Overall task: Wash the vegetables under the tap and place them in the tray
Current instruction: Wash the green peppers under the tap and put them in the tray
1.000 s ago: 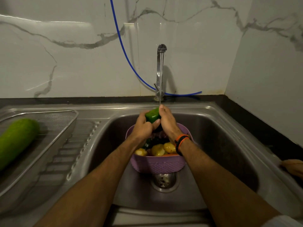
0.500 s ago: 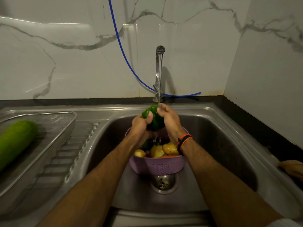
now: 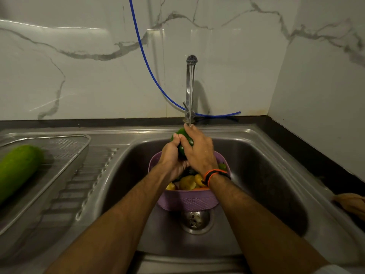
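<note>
Head view: left hand [image 3: 171, 157] and right hand [image 3: 198, 150] both grasp a green pepper [image 3: 182, 142] under the running tap [image 3: 190, 86], above a purple basket [image 3: 187, 199] of yellow vegetables [image 3: 188, 181] in the sink [image 3: 266, 175]. Mesh tray [image 3: 65, 153] holds a green gourd [image 3: 16, 171].

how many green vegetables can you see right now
3: a pepper gripped by both hands under the tap, a long gourd in the metal tray, one in the purple basket. More may be hidden.
</note>
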